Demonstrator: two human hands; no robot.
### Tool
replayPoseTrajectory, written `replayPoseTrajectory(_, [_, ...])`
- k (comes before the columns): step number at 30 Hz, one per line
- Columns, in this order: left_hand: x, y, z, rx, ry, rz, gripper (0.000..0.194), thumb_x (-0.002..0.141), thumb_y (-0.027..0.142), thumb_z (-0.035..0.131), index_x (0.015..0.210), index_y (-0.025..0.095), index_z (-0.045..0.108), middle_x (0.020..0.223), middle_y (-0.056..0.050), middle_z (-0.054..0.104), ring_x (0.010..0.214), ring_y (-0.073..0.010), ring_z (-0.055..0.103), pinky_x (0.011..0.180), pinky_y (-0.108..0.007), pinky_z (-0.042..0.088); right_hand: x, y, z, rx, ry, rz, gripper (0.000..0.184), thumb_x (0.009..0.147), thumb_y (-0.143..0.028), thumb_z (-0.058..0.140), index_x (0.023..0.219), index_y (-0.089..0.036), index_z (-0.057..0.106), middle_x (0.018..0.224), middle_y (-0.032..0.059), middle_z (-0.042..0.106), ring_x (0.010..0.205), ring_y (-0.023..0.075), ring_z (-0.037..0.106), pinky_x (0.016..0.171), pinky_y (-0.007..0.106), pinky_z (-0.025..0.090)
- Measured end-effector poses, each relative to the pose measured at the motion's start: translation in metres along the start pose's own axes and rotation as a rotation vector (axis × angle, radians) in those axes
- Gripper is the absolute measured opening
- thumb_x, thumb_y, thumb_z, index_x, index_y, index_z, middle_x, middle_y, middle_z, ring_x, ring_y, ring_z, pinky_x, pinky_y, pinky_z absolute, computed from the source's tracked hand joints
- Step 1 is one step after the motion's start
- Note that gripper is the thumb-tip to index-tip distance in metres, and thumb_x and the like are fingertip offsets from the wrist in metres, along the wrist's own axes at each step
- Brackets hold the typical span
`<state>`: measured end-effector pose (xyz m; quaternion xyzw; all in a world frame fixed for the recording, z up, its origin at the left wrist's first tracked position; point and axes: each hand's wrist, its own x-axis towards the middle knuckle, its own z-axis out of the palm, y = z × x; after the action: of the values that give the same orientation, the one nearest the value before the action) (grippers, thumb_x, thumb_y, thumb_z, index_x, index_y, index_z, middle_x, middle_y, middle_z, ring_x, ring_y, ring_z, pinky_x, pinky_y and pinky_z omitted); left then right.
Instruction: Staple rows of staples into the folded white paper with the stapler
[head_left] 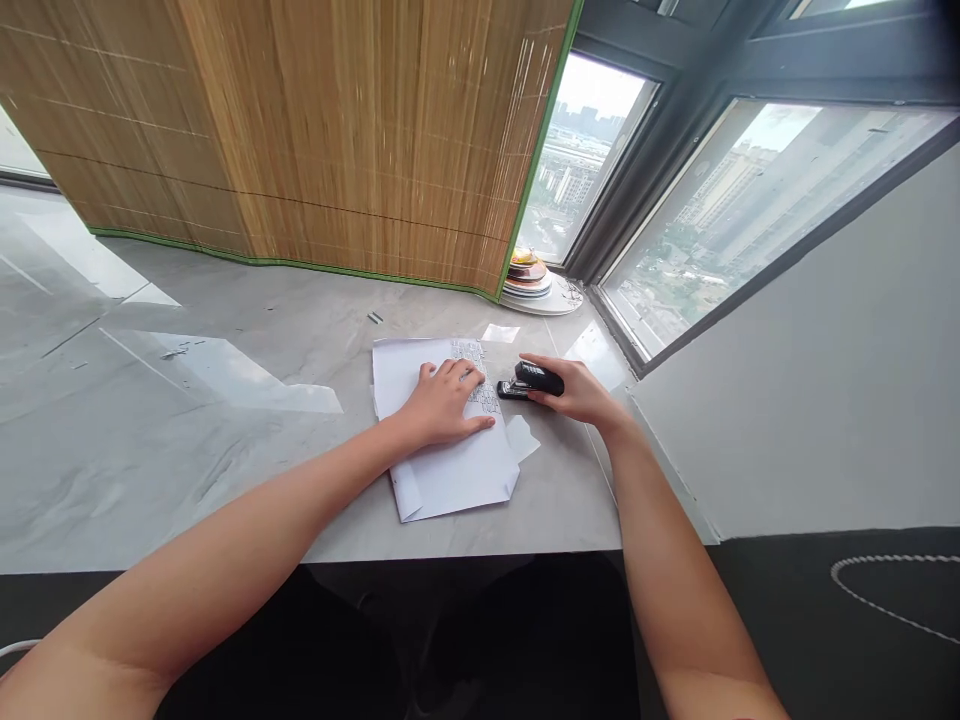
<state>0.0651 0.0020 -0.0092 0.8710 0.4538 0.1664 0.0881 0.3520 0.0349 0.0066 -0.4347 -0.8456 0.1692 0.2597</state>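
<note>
A white sheaf of paper point(457, 475) lies on the grey marble-look ledge, with rows of dark marks, perhaps staples, along its upper right part. My left hand point(448, 405) rests on it with the fingers spread, pressing it flat. Just off the right edge of the paper, my right hand point(574, 388) is wrapped round a black stapler point(534, 378). The stapler's front points left toward the paper, and its jaw looks slightly apart. Whether its tip touches the paper I cannot tell.
A bamboo blind point(322, 130) with green edging hangs down to the ledge point(247, 480). Stacked plates point(536, 290) stand in the window corner. Staple strips point(375, 318) and small loose bits point(174, 352) lie on the ledge. A white wall point(817, 370) borders the right side.
</note>
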Motion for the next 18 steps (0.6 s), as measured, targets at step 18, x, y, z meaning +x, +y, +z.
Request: replayPoseTrajectory(18, [0.011,-0.074,-0.034,-0.365,0.840,-0.367,0.040,0.107,0.030,0.035,0.067,0.023,0.037,0.070,-0.003,0.052,0.068,-0.0188,0.048,0.071,-0.033,0.036,0.054,-0.135,0.122,0.005,0.176,0.200,0.024,0.087,-0.025,0.066,0.081,-0.026,0.044,0.092,0.0049,0.062,0.084,0.0233,0.056,0.073,0.034,0.040])
